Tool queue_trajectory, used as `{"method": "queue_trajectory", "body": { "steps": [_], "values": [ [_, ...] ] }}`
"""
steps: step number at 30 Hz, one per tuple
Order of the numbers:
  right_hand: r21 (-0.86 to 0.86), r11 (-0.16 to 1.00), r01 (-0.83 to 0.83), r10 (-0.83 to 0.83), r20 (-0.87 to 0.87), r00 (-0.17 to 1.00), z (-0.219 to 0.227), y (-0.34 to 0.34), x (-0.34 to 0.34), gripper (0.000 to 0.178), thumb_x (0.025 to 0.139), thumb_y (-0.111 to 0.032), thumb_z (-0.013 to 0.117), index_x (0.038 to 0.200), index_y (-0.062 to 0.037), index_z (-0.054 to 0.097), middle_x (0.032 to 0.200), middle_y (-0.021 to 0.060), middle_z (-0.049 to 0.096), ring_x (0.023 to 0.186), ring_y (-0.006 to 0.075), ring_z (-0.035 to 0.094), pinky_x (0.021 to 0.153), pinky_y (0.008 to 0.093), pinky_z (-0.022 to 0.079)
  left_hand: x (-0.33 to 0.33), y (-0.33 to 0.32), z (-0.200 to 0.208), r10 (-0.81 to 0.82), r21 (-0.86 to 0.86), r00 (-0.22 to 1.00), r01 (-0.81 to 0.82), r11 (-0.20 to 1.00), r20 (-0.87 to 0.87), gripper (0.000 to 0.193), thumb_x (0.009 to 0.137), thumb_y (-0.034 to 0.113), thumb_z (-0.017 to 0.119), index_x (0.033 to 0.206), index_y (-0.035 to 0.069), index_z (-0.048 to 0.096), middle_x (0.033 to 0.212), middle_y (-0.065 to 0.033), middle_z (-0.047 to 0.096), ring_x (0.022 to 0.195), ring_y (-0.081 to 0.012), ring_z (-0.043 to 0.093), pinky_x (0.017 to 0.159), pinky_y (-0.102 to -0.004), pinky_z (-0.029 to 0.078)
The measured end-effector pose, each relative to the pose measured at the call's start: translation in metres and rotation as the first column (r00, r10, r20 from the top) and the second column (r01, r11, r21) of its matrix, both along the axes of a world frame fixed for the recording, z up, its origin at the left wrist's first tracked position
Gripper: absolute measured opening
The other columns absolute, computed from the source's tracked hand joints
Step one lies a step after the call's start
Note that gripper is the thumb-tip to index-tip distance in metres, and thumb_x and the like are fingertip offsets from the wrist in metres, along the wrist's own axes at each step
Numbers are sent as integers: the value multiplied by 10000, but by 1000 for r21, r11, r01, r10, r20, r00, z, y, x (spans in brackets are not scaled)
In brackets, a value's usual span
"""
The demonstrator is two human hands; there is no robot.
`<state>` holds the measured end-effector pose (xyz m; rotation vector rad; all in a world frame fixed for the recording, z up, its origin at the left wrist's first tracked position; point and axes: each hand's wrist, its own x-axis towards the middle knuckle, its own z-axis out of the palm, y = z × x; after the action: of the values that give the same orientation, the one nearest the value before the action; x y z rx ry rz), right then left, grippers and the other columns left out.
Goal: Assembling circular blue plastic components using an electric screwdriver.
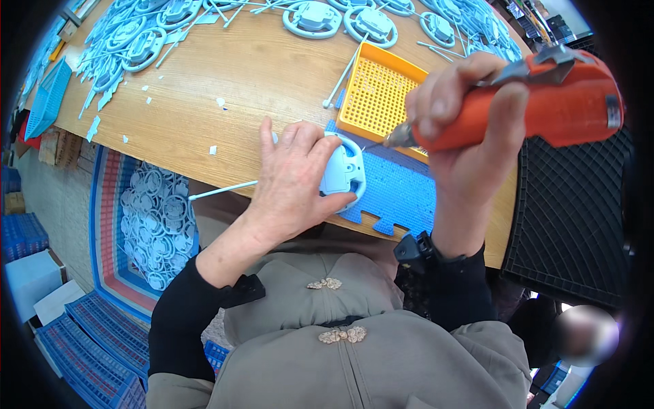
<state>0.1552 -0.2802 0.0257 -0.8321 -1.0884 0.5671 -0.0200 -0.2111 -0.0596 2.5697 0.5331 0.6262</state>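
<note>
My left hand (289, 174) holds a light blue plastic toy steering wheel (336, 176) down at the table's near edge, its thumb on the lower rim and its fingers over the upper side. A thin blue rod (225, 189) sticks out leftward past that hand. A blue foam mat (402, 191) lies to the right of the wheel and partly under it. In my right hand (470, 126) is an orange-red power screwdriver (538, 112), raised above the mat. Its tip points left toward the wheel's upper right rim; whether it touches cannot be made out.
A yellow perforated basket (378, 88) stands just beyond the mat. Blue wheels and rods (143, 48) are heaped along the table's far side. Left of the table, a large crate (102, 225) holds many round blue parts. A black ribbed surface (572, 218) borders the right.
</note>
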Motion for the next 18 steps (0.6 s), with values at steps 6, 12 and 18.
{"method": "queue_trajectory", "body": {
  "steps": [6, 12, 18],
  "values": [
    [-66, 997, 37, -26, 148, 989, -19, -10, -20, 427, 941, -456, 544, 1031, -41, 501, 664, 47, 520, 536, 144, 506, 523, 295, 425, 4, -2, 5, 10, -13, 997, -11, 1000, -76, 669, 613, 348, 825, 1151, 67, 544, 1095, -114, 496, 1104, -304, 478, 1034, -604, 221],
    [-90, 996, 15, -4, 115, 993, -22, -12, -21, 415, 928, -440, 576, 1022, -43, 499, 665, 53, 523, 538, 144, 513, 527, 301, 441, 4, -2, 3, 9, -12, 998, -10, 1000, -68, 668, 617, 351, 825, 1151, 66, 542, 1089, -119, 495, 1088, -307, 485, 1028, -598, 227],
    [-106, 994, -24, 32, 75, 997, -23, -12, -20, 400, 920, -418, 600, 1009, -42, 500, 662, 55, 524, 540, 147, 514, 524, 305, 444, 6, -2, 0, 5, -14, 999, -5, 1000, -34, 622, 606, 348, 832, 1086, 87, 535, 1027, -94, 469, 1074, -288, 463, 1024, -618, 209]
  ]
}}
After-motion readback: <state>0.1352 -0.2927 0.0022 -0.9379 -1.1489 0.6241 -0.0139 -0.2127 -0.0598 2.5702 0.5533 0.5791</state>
